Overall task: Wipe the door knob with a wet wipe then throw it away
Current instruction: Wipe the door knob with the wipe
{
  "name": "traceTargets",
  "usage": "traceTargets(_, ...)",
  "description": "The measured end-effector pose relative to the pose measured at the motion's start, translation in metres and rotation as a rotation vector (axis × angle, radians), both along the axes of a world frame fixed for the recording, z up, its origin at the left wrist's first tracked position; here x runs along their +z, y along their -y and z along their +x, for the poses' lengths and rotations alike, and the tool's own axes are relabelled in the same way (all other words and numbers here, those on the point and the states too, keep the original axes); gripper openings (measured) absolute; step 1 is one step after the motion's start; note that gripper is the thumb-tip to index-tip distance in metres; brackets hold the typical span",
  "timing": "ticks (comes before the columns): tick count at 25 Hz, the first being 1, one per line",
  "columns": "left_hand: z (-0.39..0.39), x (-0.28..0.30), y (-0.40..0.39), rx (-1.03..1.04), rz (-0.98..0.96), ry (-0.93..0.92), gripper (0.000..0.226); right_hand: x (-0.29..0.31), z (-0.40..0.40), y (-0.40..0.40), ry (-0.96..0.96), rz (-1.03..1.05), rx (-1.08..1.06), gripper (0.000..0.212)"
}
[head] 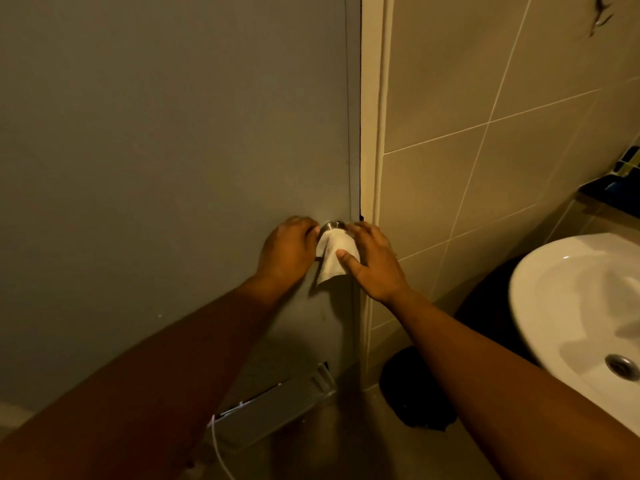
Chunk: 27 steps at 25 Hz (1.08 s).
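A metal door knob sticks out of the grey door near its right edge. A white wet wipe is draped over the knob and hangs down below it, so only the knob's rim shows. My left hand pinches the wipe's left side against the knob. My right hand cups the knob from the right, thumb pressed on the wipe's front and fingers spread around it.
A cream door frame and a tiled wall stand right of the door. A white sink juts out at the right. A black bin bag sits on the floor below. A vent grille lies low on the door.
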<state>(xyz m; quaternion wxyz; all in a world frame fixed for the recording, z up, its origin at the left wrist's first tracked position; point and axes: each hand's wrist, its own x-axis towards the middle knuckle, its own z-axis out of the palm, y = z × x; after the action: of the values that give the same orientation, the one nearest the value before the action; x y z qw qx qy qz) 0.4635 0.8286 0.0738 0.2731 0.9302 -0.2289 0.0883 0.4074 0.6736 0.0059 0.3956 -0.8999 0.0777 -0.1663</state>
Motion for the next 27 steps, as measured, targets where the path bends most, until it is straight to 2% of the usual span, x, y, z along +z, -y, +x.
traceTargets(3,0.011,0.033,-0.008,-0.166,0.298,0.302,0.027,0.007,-0.003,-0.005,0.100,-0.156,-0.053,0.059)
traceTargets(6,0.034,0.063,-0.013,-0.343,0.534,0.800,0.033,0.011,0.004,-0.015,0.056,-0.333,0.081,0.054)
traceTargets(7,0.043,0.071,-0.013,-0.358,0.599,0.946,0.034,0.010,0.006,-0.017,0.033,-0.337,0.099,0.049)
traceTargets(9,0.056,0.087,-0.016,-0.356,0.723,1.061,0.047,0.004,0.011,-0.021,0.014,-0.221,0.061,0.041)
traceTargets(11,0.064,0.094,-0.022,-0.384,0.792,1.097,0.060,0.000,0.014,-0.030,0.030,-0.001,-0.037,0.040)
traceTargets(15,0.071,0.095,-0.027,-0.412,0.838,1.167,0.066,0.006,0.025,-0.059,0.119,0.555,-0.384,0.040)
traceTargets(17,0.070,0.095,-0.025,-0.402,0.836,1.190,0.066,0.014,0.034,-0.068,0.127,1.038,-0.503,0.036)
traceTargets(19,0.070,0.094,-0.025,-0.400,0.832,1.202,0.066,0.022,0.038,-0.070,0.142,1.695,-0.492,0.035)
traceTargets(20,0.070,0.095,-0.025,-0.401,0.829,1.204,0.066,0.023,0.038,-0.070,0.157,1.905,-0.469,0.037)
traceTargets(21,0.071,0.094,-0.025,-0.402,0.829,1.205,0.067,0.022,0.037,-0.069,0.155,1.968,-0.453,0.038)
traceTargets(22,0.071,0.094,-0.025,-0.403,0.833,1.204,0.067,0.022,0.036,-0.068,0.122,1.899,-0.444,0.037)
traceTargets(23,0.072,0.094,-0.025,-0.406,0.835,1.204,0.067,0.023,0.034,-0.066,0.065,1.687,-0.433,0.034)
traceTargets(26,0.072,0.093,-0.025,-0.405,0.834,1.207,0.067,0.015,0.023,-0.055,0.019,0.743,-0.279,0.031)
traceTargets(27,0.073,0.093,-0.026,-0.403,0.833,1.215,0.068,0.011,0.020,-0.049,0.033,0.508,-0.195,0.034)
